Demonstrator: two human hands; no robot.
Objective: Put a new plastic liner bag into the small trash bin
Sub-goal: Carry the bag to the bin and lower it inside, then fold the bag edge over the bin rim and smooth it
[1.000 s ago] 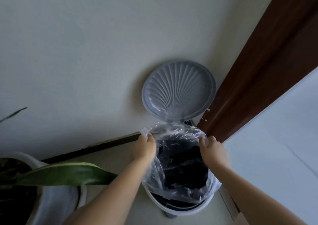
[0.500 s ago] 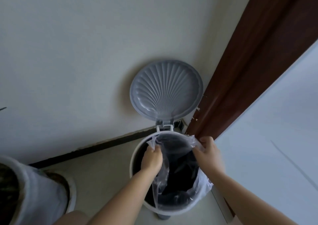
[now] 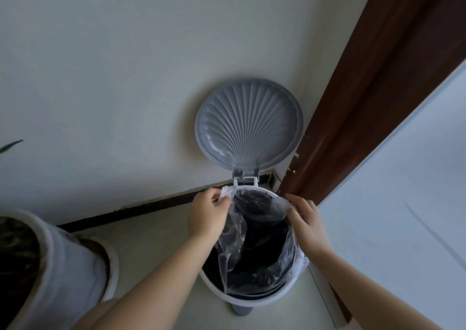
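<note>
A small round white trash bin [image 3: 254, 300] with a dark inside stands on the floor by the wall. Its grey shell-patterned lid [image 3: 249, 125] is flipped up against the wall. A clear plastic liner bag [image 3: 237, 251] hangs inside the bin, its mouth spread between my hands. My left hand [image 3: 206, 216] pinches the bag's edge at the bin's back left rim. My right hand [image 3: 309, 221] holds the bag's edge over the right rim, where the plastic folds outward.
A white plant pot [image 3: 58, 261] with dark soil stands at the left on the floor. A brown wooden door frame [image 3: 378, 102] rises right of the bin, with a pale door panel [image 3: 408, 203] beyond. A dark baseboard [image 3: 141, 208] runs along the wall.
The bag has gone from above the bin down into it. Both hands have moved apart toward the rim, spreading the bag's mouth. The view shifted, so the plant leaf is out of sight.
</note>
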